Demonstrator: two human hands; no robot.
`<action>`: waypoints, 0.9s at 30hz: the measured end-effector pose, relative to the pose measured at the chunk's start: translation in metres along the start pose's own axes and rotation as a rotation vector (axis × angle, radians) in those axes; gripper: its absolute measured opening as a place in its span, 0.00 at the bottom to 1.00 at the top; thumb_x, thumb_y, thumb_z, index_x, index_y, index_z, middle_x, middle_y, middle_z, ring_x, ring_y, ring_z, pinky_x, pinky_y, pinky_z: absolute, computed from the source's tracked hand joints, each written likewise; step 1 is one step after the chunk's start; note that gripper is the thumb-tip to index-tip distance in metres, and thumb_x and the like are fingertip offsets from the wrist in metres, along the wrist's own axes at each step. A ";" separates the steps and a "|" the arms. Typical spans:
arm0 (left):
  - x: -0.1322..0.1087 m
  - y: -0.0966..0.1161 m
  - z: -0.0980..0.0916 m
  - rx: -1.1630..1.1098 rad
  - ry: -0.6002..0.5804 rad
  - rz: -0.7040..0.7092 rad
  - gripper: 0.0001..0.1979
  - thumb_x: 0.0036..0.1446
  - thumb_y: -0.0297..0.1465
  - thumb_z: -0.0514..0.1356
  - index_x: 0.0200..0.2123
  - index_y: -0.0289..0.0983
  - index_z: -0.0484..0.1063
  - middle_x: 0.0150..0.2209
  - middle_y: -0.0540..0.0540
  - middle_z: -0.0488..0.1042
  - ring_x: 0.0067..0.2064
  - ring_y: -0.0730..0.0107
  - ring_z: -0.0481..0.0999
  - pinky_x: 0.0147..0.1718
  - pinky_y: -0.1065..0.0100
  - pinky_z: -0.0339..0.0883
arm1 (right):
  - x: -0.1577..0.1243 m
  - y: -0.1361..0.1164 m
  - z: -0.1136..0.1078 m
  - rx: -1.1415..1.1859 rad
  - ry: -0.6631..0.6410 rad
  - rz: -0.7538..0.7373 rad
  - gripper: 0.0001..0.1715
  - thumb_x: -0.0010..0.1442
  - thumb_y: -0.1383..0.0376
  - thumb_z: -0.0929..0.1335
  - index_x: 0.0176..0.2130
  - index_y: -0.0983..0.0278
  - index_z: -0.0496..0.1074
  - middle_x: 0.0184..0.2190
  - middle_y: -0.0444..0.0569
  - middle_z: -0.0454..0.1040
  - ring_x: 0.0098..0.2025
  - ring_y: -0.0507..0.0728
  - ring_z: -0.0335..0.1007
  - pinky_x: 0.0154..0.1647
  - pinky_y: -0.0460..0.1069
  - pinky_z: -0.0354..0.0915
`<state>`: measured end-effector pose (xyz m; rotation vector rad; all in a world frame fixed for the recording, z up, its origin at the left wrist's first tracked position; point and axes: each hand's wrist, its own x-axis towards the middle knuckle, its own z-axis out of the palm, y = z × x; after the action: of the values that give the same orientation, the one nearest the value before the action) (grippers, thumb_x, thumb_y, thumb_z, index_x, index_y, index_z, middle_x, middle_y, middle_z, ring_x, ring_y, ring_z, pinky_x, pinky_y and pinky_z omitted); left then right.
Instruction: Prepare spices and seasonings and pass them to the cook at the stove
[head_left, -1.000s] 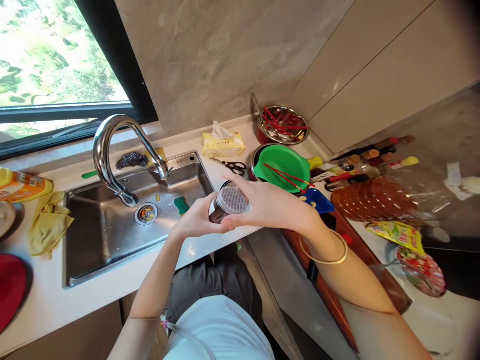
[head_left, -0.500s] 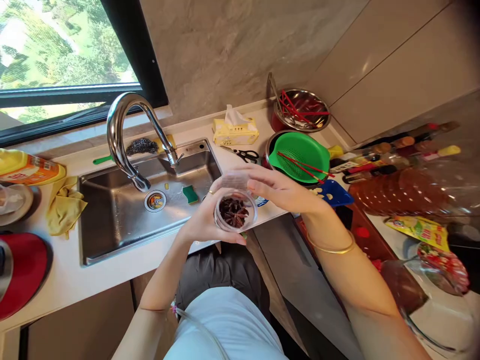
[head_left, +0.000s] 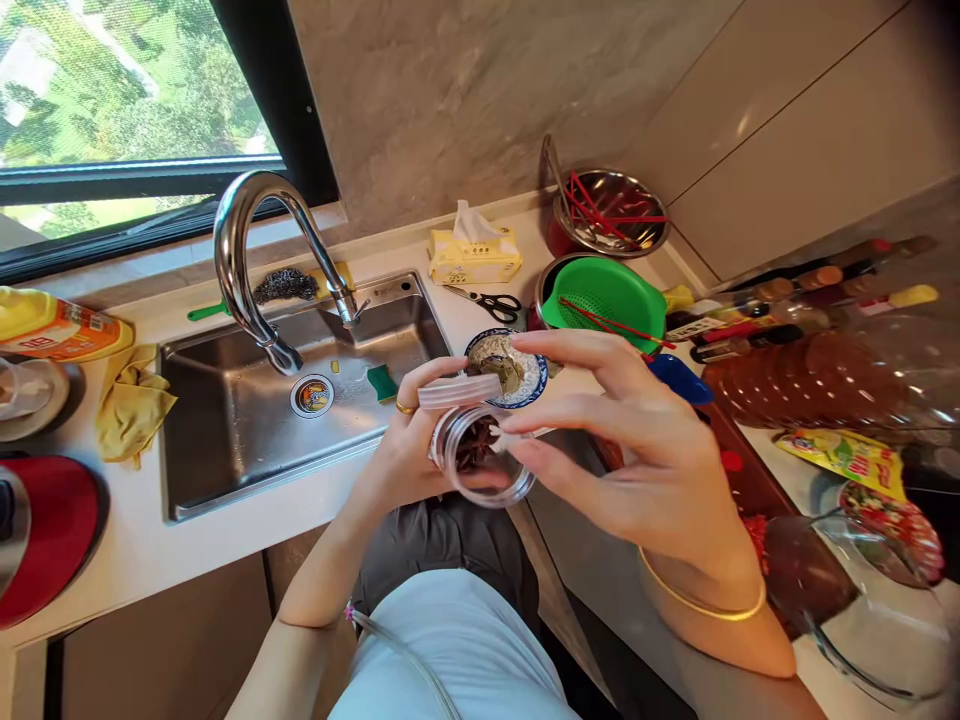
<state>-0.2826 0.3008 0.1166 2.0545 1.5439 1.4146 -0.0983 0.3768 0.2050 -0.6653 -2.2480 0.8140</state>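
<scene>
My left hand (head_left: 409, 450) is wrapped round a clear plastic jar (head_left: 491, 490), tilted with its open mouth facing right. Dark star anise (head_left: 474, 445) lies inside. A clear ridged lid (head_left: 459, 391) is tucked under my left index finger, above the jar's rim. My right hand (head_left: 637, 440) is at the jar's mouth, index finger stretched apart; thumb and middle fingertip are close together by the rim. A small pale patch shows by these fingertips, too unclear to name. Behind the hands stands a blue-and-white bowl (head_left: 534, 378) of brownish dry contents.
A steel sink (head_left: 217, 440) with a tap (head_left: 232, 255) and a green sponge (head_left: 382, 383) lies left. Scissors (head_left: 491, 303), a tissue pack (head_left: 474, 258) and a green colander (head_left: 615, 290) with red chopsticks stand behind. Bottles (head_left: 810, 380) line the right.
The lid has passed from my right hand to under my left index finger. My right hand has moved to the jar's mouth, and the jar has tipped. The bowl behind is now uncovered.
</scene>
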 end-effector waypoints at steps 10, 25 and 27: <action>-0.005 -0.041 -0.001 0.263 -0.039 0.039 0.31 0.59 0.39 0.63 0.61 0.38 0.57 0.62 0.34 0.59 0.61 0.50 0.66 0.57 0.54 0.68 | 0.020 0.029 0.047 -0.247 -0.229 0.071 0.07 0.57 0.67 0.73 0.38 0.61 0.80 0.61 0.53 0.68 0.63 0.65 0.62 0.62 0.64 0.62; -0.002 -0.075 0.026 0.268 -0.207 -0.094 0.33 0.55 0.37 0.66 0.61 0.39 0.57 0.60 0.34 0.59 0.61 0.49 0.68 0.56 0.52 0.68 | 0.019 0.111 0.078 0.209 -0.270 0.243 0.10 0.54 0.65 0.74 0.39 0.62 0.81 0.49 0.51 0.77 0.49 0.57 0.74 0.53 0.52 0.65; -0.004 -0.080 0.032 0.239 -0.211 -0.134 0.33 0.55 0.38 0.66 0.60 0.39 0.58 0.60 0.34 0.59 0.60 0.50 0.68 0.56 0.52 0.68 | 0.011 0.123 0.081 0.350 -0.193 0.311 0.12 0.53 0.62 0.74 0.39 0.63 0.81 0.49 0.53 0.77 0.50 0.58 0.74 0.53 0.53 0.67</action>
<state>-0.3077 0.3434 0.0465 2.1034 1.7908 0.9721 -0.1350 0.4377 0.0755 -0.8037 -2.1148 1.4394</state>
